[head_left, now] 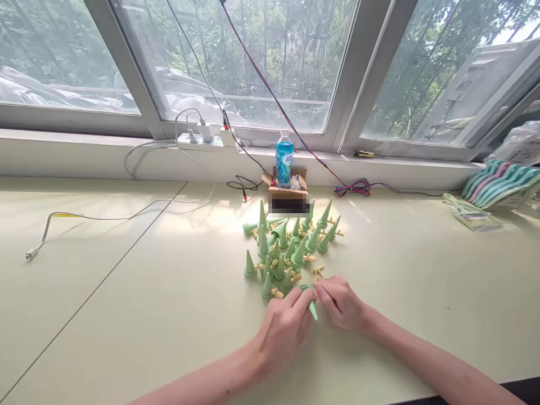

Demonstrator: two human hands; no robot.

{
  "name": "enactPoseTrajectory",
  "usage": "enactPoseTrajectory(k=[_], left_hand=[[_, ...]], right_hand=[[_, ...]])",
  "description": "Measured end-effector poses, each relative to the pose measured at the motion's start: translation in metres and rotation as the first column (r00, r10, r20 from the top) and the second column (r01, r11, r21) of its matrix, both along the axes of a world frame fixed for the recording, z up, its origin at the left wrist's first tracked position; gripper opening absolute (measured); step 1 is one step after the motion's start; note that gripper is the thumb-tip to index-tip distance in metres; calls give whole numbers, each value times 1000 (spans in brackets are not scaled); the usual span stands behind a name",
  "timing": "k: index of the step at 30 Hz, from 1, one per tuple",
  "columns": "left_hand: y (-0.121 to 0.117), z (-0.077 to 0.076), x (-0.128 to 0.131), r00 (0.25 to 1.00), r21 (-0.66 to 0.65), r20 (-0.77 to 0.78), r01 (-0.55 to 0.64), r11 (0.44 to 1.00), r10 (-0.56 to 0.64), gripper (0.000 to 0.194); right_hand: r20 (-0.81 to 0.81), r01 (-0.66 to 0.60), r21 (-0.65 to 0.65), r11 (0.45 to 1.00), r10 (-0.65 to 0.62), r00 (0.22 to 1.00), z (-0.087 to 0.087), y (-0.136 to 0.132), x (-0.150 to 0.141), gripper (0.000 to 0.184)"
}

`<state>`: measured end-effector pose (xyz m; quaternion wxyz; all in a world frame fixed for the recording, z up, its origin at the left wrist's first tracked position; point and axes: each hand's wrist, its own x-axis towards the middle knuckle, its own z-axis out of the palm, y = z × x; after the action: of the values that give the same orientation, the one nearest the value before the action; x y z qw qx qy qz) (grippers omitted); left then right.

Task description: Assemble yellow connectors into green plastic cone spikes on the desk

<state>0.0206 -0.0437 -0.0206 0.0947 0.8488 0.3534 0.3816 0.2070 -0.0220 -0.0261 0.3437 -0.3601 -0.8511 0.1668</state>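
My left hand [283,326] is closed around a green cone-shaped spike [313,311], whose tip slants down toward me. Just to its right, my right hand [342,304] is pinched shut on a small yellow-beige valve [317,273] that sticks out beyond the fingertips. Part of the valve and the wide end of the spike are hidden by my fingers. Beyond both hands stands a cluster of similar green spikes [280,268], mostly upright with points up. Several have yellow-beige valves [310,258] at their bases, and a few spikes lie on their sides.
Behind the cluster, a small cardboard box [289,191] stands with a blue-labelled bottle [284,160] in it. A coiled red-and-blue cable [354,187] lies near the sill. A grey cable [122,218] crosses the table's left side. Pastel plastic pieces [500,183] stand at far right.
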Motion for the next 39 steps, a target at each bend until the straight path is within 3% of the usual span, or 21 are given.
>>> enactPoseTrajectory(k=[9, 19, 23, 28, 31, 34, 39], left_hand=[[3, -1, 1, 999, -15, 25, -27, 1000, 27, 17], [12, -5, -7, 998, 192, -70, 15, 981, -2, 22], [16, -4, -8, 998, 213, -59, 12, 977, 0, 24], [15, 3, -5, 1000, 177, -6, -9, 984, 10, 18], [15, 6, -3, 998, 138, 56, -43, 989, 36, 12], [16, 6, -2, 993, 96, 106, -56, 994, 46, 9], [16, 7, -2, 994, 65, 107, -31, 997, 24, 9]], right_hand=[[-5, -10, -1, 1000, 10, 1000, 0, 5, 0, 39], [-128, -17, -155, 988, -3, 992, 9, 3, -2, 37], [-157, -19, -172, 985, -9, 987, 9, 9, -3, 39], [-156, 11, -124, 992, -30, 987, 10, 13, -1, 36], [-170, 22, -94, 995, -38, 985, 12, 13, 4, 24], [-146, 7, 1, 1000, -7, 989, 12, 14, 8, 17], [-50, -24, 151, 988, 32, 998, 8, 15, 10, 23]])
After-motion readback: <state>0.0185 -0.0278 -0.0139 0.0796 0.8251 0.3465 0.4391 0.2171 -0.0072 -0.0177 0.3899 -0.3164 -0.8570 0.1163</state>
